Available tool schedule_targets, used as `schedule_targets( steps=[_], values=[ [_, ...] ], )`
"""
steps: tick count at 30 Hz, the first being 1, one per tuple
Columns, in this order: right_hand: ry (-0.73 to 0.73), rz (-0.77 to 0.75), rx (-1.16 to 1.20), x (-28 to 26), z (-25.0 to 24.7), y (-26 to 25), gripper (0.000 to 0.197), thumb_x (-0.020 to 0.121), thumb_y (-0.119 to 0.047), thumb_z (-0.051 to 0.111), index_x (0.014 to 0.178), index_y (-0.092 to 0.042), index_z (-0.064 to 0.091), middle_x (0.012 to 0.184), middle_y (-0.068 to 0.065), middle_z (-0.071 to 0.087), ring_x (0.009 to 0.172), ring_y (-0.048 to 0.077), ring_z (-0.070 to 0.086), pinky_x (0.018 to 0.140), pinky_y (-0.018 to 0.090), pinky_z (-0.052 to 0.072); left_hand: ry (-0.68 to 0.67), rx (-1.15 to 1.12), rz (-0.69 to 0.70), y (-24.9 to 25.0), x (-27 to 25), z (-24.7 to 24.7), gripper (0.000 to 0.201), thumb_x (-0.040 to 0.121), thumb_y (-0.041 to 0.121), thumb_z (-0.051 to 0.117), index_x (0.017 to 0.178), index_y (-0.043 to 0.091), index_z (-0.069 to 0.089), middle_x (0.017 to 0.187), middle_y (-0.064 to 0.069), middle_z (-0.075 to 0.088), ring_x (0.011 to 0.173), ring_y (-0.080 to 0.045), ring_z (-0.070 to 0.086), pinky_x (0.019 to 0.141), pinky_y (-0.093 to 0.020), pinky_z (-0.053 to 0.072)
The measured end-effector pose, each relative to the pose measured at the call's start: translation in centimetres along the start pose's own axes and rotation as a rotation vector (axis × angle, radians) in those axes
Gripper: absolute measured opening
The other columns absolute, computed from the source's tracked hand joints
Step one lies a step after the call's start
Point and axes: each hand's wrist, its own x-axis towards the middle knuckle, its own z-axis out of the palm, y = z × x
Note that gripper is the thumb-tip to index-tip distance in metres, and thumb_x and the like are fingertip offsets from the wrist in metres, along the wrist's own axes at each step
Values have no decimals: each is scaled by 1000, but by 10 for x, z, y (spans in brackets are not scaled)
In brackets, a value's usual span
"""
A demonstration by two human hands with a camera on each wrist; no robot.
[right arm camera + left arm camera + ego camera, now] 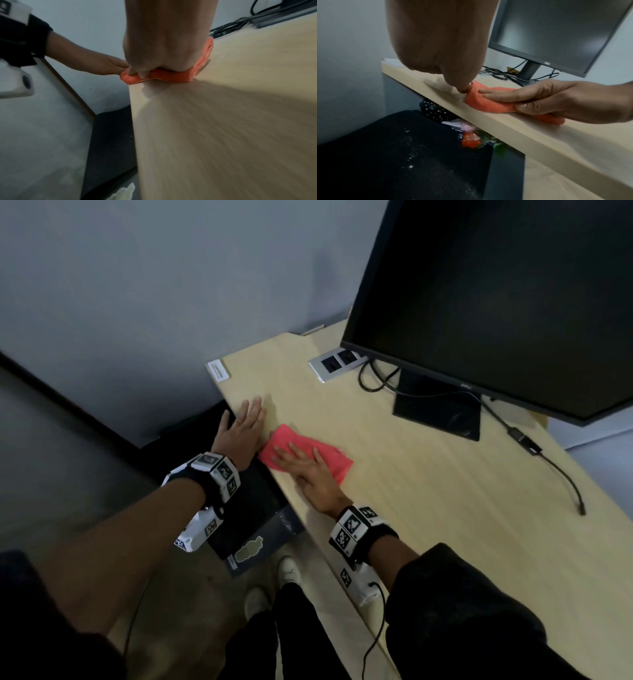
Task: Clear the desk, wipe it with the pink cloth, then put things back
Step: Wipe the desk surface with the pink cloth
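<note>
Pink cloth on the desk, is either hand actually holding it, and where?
The right hand presses the folded pink cloth flat on the light wooden desk, fingers straight across its top, thumb at its near edge. The left hand rests flat on the desk edge, holding nothing.

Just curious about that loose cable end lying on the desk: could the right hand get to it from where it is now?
Probably yes. The right hand presses the pink cloth, and bare desk lies between it and the cable end.

- Desk (pixel 428 491): pale wood-grain laminate, smooth, matt.
- Pink cloth (pixel 308 450): nubby textile.
- Socket plate (pixel 337 364): brushed metal.
- Monitor (pixel 496 302): matt black plastic.
</note>
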Motion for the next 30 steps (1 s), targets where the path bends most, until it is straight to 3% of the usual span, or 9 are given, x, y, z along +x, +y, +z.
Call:
schedule_targets(
  steps=[3,6,9,11,13,17,22,26,30],
  values=[
    [12,9,-10,-33,0,4,67,83,8,38,139,-28,41,152,-11,29,146,11,9,114,43,-10,-23,10,119,25,-17,0,57,90,30,25,140,10,45,149,-7,41,133,-24,47,97,-51,46],
    [15,49,-13,-64,1,12,69,81,7,39,138,-32,40,150,-17,26,145,9,9,114,43,-12,-58,12,182,46,-32,13,60,88,33,21,131,12,57,140,-4,54,124,-23,56,89,-51,50],
    [46,91,-59,-94,6,21,66,83,5,43,137,-33,40,145,-26,23,143,1,9,116,45,-7,-88,17,239,66,-49,14,56,91,34,24,134,13,54,144,-3,49,128,-23,52,94,-52,47],
    [57,109,-106,-114,7,26,64,84,3,44,137,-33,41,144,-28,22,140,-3,9,115,39,-5,-67,36,265,71,-58,16,52,94,35,37,141,13,44,151,-3,38,136,-25,43,99,-54,42],
    [74,125,-115,-133,7,29,62,86,3,44,136,-34,42,144,-29,21,140,-4,9,114,34,-5,-74,47,277,71,-63,17,55,91,36,46,140,12,45,150,-4,41,133,-26,46,94,-55,45],
    [113,162,-106,-170,5,37,63,85,3,45,135,-37,42,137,-50,10,140,-11,2,112,29,-6,-116,90,253,67,-64,19,56,91,37,29,138,13,46,147,-3,45,129,-23,51,90,-55,47],
    [124,225,-55,-223,-11,41,60,84,4,42,134,-30,48,144,-25,23,141,1,12,113,32,-4,-100,58,235,75,-64,15,60,95,29,50,149,16,29,158,0,24,143,-23,30,103,-60,33],
    [161,319,2,-278,-23,47,58,86,2,41,134,-28,48,145,-23,25,143,3,11,114,35,-7,-148,12,180,80,-61,15,60,100,33,35,153,21,10,161,5,3,149,-20,9,112,-58,19],
    [258,447,4,-333,-29,47,55,92,1,38,137,-30,44,147,-22,25,143,6,11,115,40,-7,-213,-9,137,83,-58,13,57,101,35,27,153,23,7,161,8,-3,149,-19,5,115,-55,15]
  ],
)
